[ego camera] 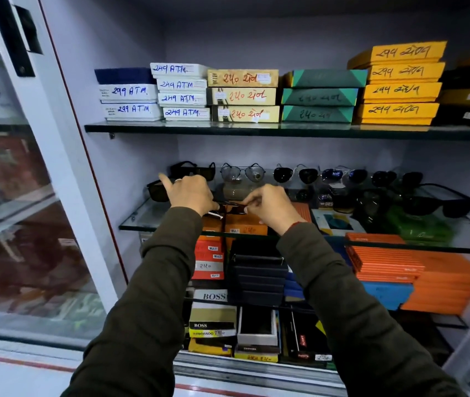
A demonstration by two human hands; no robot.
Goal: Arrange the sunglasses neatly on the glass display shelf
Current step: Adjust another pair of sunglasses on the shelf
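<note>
Both my hands hold one dark pair of sunglasses (229,207) just above the glass display shelf (147,222). My left hand (189,193) grips its left end, little finger raised. My right hand (271,206) pinches its right end. Behind them, several sunglasses stand in a row along the back of the shelf: a black square pair (196,170), a clear aviator pair (242,172), dark aviators (295,174), and blue-tinted ones (342,176). A large black pair (440,203) sits at the right. Another dark pair (157,190) lies left, partly hidden by my left hand.
The upper shelf (142,128) carries stacks of white, beige, green and yellow boxes. Under the glass shelf sit orange boxes (417,270), a dark stack (256,279) and branded cartons. A sliding glass door frame (64,156) stands at the left.
</note>
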